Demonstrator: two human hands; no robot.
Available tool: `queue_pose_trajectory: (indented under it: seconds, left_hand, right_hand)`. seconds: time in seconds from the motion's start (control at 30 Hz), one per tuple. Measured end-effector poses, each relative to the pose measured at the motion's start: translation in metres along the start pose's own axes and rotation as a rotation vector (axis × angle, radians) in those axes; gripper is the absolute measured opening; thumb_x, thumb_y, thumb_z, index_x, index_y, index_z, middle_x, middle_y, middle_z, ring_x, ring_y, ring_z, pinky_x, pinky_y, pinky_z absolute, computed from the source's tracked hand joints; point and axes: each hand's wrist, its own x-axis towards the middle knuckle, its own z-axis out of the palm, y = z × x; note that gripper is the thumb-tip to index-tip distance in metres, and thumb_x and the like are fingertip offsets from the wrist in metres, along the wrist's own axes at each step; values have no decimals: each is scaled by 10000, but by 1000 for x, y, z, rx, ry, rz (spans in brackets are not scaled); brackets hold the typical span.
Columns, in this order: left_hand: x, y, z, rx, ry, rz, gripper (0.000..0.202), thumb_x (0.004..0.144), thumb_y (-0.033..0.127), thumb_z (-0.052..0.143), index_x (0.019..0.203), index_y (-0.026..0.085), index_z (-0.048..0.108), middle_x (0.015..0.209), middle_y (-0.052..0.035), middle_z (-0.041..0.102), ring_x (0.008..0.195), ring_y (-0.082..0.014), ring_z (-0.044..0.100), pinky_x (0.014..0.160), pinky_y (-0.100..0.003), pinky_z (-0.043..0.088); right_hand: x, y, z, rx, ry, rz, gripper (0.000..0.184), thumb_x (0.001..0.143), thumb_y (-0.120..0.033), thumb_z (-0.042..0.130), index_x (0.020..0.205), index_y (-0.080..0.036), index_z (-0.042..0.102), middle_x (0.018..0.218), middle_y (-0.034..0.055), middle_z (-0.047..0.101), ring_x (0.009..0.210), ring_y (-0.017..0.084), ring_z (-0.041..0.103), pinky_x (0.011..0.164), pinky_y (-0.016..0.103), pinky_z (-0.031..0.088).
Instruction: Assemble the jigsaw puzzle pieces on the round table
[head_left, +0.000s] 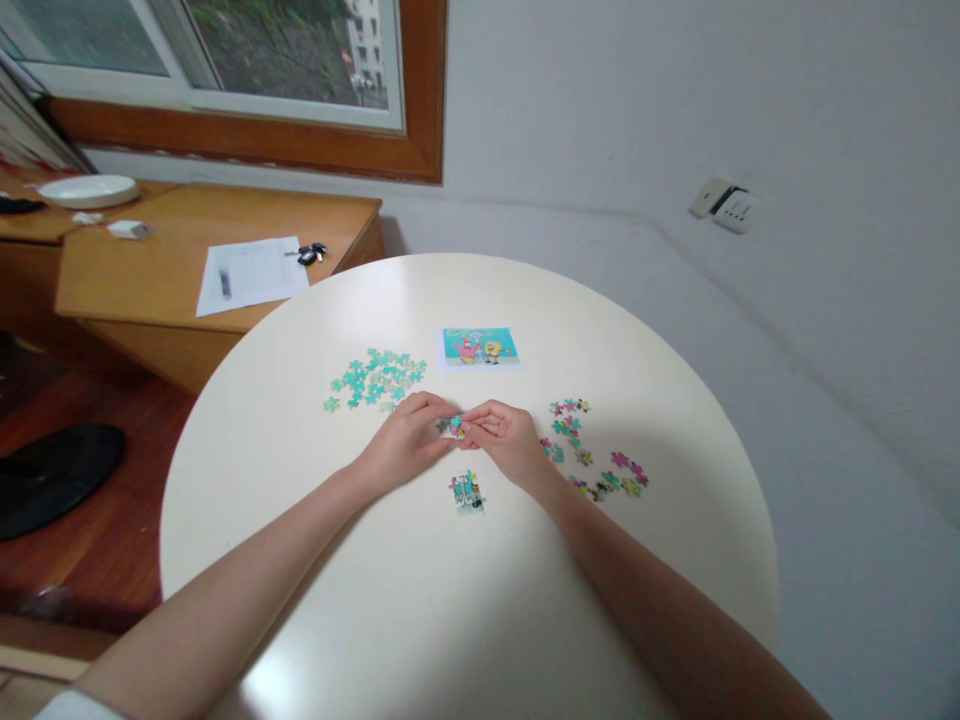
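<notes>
Over the middle of the round table, my left hand (411, 438) and my right hand (504, 437) meet fingertip to fingertip around a few puzzle pieces (454, 426). Both hands are closed on them, and the fingers partly cover them, so I cannot tell whether they are joined. Just below lies a small joined puzzle section (468, 492), flat on the table. Beyond my hands lies a picture card (481, 347) with a pink and a yellow cartoon figure on turquoise. Loose turquoise pieces (379, 378) spread at the left; multicoloured pieces (611, 478) lie right of my right hand.
The white round table (480, 640) fills the middle. A wooden desk (165, 255) at the back left bears a paper sheet (255, 275), keys (309, 254) and a white dish (88, 190). A wall with a socket (735, 208) rises at the right.
</notes>
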Motion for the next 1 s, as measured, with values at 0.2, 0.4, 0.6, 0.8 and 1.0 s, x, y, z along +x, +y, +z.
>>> queue_pose_trajectory:
  seconds: [0.2, 0.4, 0.6, 0.8, 1.0]
  left_hand:
    - [0, 1, 0, -1, 21, 33, 247, 780, 238, 642, 1020, 182, 625, 937, -72, 603, 889, -177, 579, 796, -310, 484]
    - [0, 0, 0, 1, 24, 42, 252, 783, 231, 638, 1030, 185, 615, 943, -69, 602, 889, -171, 577, 800, -307, 483]
    - [0, 3, 0, 0, 12, 19, 251, 790, 228, 623, 1038, 192, 612, 947, -63, 600, 887, -166, 578, 798, -298, 479]
    - [1, 6, -1, -3, -1, 8, 247, 790, 219, 613, 1035, 187, 610, 947, -64, 601, 892, -166, 578, 809, -297, 475]
    - [1, 6, -1, -8, -2, 9, 229, 793, 237, 612, 1017, 190, 616, 929, -61, 598, 872, -161, 576, 792, -292, 480]
  right_hand:
    - [1, 3, -2, -6, -19, -29, 313, 593, -426, 747, 688, -177, 582, 579, -14, 626, 511, 123, 616, 556, 274, 537]
    - [2, 5, -2, -3, -24, -27, 309, 600, -426, 743, 700, -177, 590, 590, -12, 627, 512, 122, 613, 556, 277, 536]
    - [2, 5, -3, -18, -25, -26, 290, 610, -405, 739, 720, -172, 606, 600, -11, 628, 524, 126, 618, 568, 288, 539]
    - [1, 4, -2, 3, -12, -21, 283, 594, -392, 748, 706, -176, 603, 582, -19, 628, 504, 111, 609, 544, 260, 531]
    - [2, 3, -1, 9, -7, -7, 276, 584, -377, 752, 693, -175, 600, 575, -19, 623, 502, 109, 606, 537, 254, 525]
